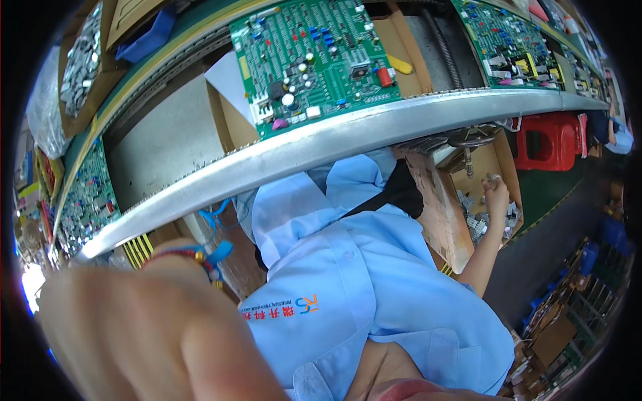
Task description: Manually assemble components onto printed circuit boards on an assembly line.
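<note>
At the right, my right hand (pixel 495 195) is over an open cardboard box (pixel 457 234) beside my lap. Its fingers are closed round a small pale connector-like part, mostly hidden by them. Similar light grey parts (pixel 477 226) lie loose in that box. My left hand (pixel 114 327) is large and blurred at the lower left, raised close to the camera, and its fingers do not show clearly. A blue strap and a red beaded band (pixel 204 257) circle the wrist. A green circuit board (pixel 314 67) with many mounted components rests on the rails ahead of me.
A silver rail (pixel 321 137) curves between me and the boards. More circuit boards sit at the right (pixel 511 50) and left (pixel 90 190). A carton of grey parts (pixel 81 63) and a blue bin (pixel 148 35) stand far left. A red stool (pixel 550 142) is at the right.
</note>
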The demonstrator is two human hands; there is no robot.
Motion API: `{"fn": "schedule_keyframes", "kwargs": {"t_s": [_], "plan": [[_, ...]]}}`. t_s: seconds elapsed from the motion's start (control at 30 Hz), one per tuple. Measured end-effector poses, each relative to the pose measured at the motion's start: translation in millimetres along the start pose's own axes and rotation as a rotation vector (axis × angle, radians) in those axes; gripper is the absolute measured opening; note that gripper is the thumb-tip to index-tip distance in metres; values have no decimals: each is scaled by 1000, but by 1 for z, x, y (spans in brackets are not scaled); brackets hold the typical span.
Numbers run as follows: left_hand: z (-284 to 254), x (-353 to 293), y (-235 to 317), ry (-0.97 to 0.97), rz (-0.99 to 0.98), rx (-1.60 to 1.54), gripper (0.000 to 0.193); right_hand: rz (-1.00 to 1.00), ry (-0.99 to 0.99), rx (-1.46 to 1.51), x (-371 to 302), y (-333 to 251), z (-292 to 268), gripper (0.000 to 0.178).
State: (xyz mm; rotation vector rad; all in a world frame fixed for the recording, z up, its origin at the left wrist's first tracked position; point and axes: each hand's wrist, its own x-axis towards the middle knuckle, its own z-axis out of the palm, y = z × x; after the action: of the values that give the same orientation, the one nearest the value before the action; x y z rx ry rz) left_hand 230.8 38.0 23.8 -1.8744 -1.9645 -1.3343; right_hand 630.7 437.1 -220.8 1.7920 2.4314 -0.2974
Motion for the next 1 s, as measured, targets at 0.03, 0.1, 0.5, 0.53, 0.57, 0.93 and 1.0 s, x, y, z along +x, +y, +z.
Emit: {"fn": "schedule_keyframes", "kwargs": {"t_s": [0.03,0.1,0.5,0.53,0.57,0.93,1.0], "plan": [[-3,-6,6,3,19,30,25,44,-11,12,-1,12,10,34],[-8,-13,17,6,64,85,24,92,-41,28,-8,29,17,35],[-18,-41,67,68,312,277,22,123,-163,-18,-12,-2,32,39],[-18,-42,70,74,332,297,22,124,-153,31,-12,1,35,43],[-19,-43,72,80,352,319,22,140,-153,47,-12,9,38,45],[-34,-31,68,144,696,498,21,162,-103,-35,-8,0,28,48],[-38,-28,70,149,754,550,22,-147,-75,-48,-12,5,26,43]]}}
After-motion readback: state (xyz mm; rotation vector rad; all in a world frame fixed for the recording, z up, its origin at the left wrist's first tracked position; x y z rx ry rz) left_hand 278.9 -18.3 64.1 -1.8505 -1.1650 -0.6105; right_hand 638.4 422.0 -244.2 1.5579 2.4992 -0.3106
